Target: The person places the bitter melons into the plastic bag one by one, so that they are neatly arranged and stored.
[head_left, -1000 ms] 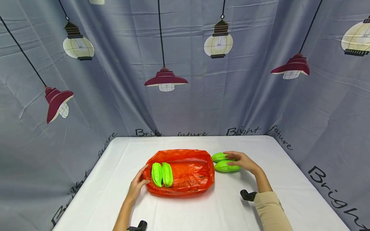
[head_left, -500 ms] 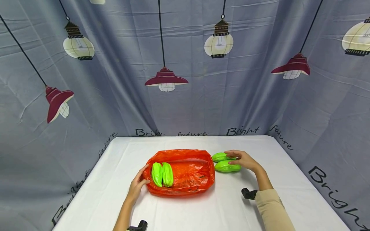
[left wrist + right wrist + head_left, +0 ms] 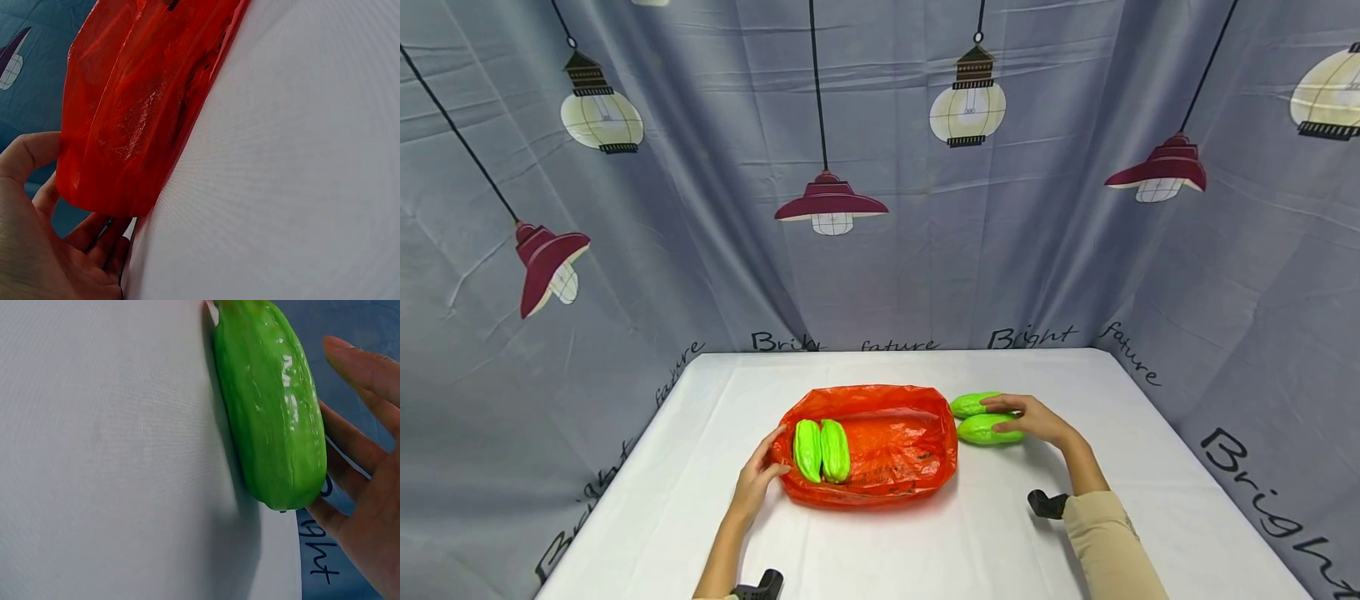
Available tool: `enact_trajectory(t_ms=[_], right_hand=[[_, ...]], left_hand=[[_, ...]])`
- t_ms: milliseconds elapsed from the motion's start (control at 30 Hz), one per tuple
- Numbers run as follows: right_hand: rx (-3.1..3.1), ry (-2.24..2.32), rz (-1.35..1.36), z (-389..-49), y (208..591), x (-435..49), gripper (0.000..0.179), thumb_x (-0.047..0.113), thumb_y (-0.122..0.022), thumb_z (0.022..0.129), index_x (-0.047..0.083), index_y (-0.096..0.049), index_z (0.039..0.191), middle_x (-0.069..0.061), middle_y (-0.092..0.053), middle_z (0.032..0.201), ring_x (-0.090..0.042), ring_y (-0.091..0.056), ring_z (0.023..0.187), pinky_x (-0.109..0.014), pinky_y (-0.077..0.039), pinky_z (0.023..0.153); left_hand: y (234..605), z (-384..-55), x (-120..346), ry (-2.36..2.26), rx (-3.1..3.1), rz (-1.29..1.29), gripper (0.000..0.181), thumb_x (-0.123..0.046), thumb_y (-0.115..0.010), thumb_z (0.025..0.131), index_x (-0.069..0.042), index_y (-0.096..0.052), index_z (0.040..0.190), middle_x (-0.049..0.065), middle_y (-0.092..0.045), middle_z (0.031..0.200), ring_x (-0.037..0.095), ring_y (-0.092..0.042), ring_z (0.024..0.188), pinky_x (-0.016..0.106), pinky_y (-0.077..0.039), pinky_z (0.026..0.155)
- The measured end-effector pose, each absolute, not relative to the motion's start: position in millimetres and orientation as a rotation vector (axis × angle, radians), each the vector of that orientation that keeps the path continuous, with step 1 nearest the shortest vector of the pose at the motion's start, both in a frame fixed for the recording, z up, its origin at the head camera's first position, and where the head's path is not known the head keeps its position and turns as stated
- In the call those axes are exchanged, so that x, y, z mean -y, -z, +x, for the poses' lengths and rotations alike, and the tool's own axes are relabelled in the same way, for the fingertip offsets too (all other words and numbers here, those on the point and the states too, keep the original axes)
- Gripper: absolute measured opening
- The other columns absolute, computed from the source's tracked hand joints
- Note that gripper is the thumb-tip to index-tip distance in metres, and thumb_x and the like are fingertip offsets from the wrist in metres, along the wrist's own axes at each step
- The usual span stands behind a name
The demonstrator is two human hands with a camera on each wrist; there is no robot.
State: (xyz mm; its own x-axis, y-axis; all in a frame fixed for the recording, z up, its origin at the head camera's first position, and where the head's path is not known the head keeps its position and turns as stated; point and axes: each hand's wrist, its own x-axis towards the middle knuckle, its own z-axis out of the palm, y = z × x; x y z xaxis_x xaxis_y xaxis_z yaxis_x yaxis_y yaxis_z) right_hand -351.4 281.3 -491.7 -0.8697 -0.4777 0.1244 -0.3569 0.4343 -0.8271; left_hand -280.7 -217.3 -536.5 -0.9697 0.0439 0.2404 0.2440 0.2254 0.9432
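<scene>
right hand (image 3: 1033, 417) spread around the nearer gourd (image 3: 981, 430), holding nothing
it lies on the table (image 3: 895, 554) beside the red bag (image 3: 895, 458); whether the left hand (image 3: 754, 483) pinches that, i can't tell. i'd judge the gourd light, firm, slick: best held mid-body.

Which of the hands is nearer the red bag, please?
The left hand, touching the red bag at its left end; the right hand is apart, beyond the right end.
</scene>
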Motion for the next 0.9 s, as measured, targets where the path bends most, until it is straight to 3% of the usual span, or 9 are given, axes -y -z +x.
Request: enact_trajectory(t_ms=[67, 267, 567, 900], right_hand=[[-2.565, 1.398, -0.75, -350, 492, -282, 0.049, 0.011, -0.07, 0.08, -0.004, -0.055, 0.124, -0.022, -0.054, 0.124, -0.039, -0.049, 0.113, -0.06, -0.029, 0.095], [-2.59, 1.352, -0.765, -347, 493, -283, 0.049, 0.017, -0.071, 0.079, -0.001, -0.057, 0.123, -0.018, -0.057, 0.122, -0.037, -0.049, 0.113, -0.057, -0.033, 0.094], [-2.537, 1.362, -0.776, -343, 495, -282, 0.047, 0.014, -0.07, 0.08, 0.0, -0.057, 0.123, -0.016, -0.056, 0.124, -0.039, -0.043, 0.117, -0.057, -0.033, 0.093], [-2.534, 1.273, -0.705, -339, 499, -279, 0.054, 0.022, -0.071, 0.079, 0.009, -0.055, 0.129, -0.014, -0.05, 0.132, -0.037, -0.04, 0.121, -0.056, -0.03, 0.096]], left_hand=[[541, -283, 219, 1.842, 2.316, -0.279, 0.06, -0.004, -0.059, 0.081, -0.017, -0.045, 0.138, 0.008, -0.045, 0.138, 0.019, -0.04, 0.124, 0.013, -0.03, 0.093], [517, -269, 210, 1.806, 2.336, -0.255, 0.059, 0.001, -0.058, 0.08, -0.007, -0.044, 0.137, 0.016, -0.045, 0.136, 0.03, -0.04, 0.124, 0.017, -0.031, 0.094], [515, -267, 210, 1.83, 2.341, -0.249, 0.06, 0.002, -0.057, 0.08, -0.005, -0.042, 0.138, 0.015, -0.042, 0.139, 0.029, -0.038, 0.124, 0.011, -0.029, 0.091], [516, -269, 209, 1.833, 2.336, -0.263, 0.06, 0.002, -0.058, 0.08, -0.005, -0.042, 0.138, 0.015, -0.04, 0.14, 0.029, -0.036, 0.126, 0.01, -0.029, 0.091]])
